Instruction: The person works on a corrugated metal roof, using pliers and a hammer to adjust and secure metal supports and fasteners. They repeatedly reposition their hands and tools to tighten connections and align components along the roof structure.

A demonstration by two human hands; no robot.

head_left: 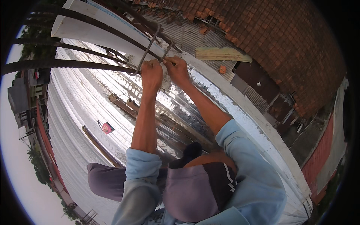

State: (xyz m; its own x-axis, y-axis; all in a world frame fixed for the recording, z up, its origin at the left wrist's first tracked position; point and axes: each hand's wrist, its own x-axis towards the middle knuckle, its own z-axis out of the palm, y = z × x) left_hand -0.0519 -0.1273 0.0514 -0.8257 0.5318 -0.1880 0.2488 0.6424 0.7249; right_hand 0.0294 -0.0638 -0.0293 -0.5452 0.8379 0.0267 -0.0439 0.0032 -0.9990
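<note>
Both my hands are raised close together at the ends of several long ribbed steel rebars (pixel 101 27), which come in from the upper left. A bent steel stirrup (pixel 149 45) loops around these bars. My left hand (pixel 152 75) is closed in a fist against the stirrup's lower part, beside the end of the lowest bar. Just to its right, my right hand (pixel 177 70) pinches with thumb and forefinger where a bar meets the stirrup. Whatever the fingers hold is too small or hidden to make out.
Beneath me lies a shiny corrugated metal roof (pixel 71 112), with a pink tape measure (pixel 107 128) and wooden strips (pixel 99 146) on it. A concrete ledge (pixel 243 101) runs along the right. Behind the bars is a large white pipe-like piece (pixel 75 22). A tiled roof (pixel 292 48) lies beyond.
</note>
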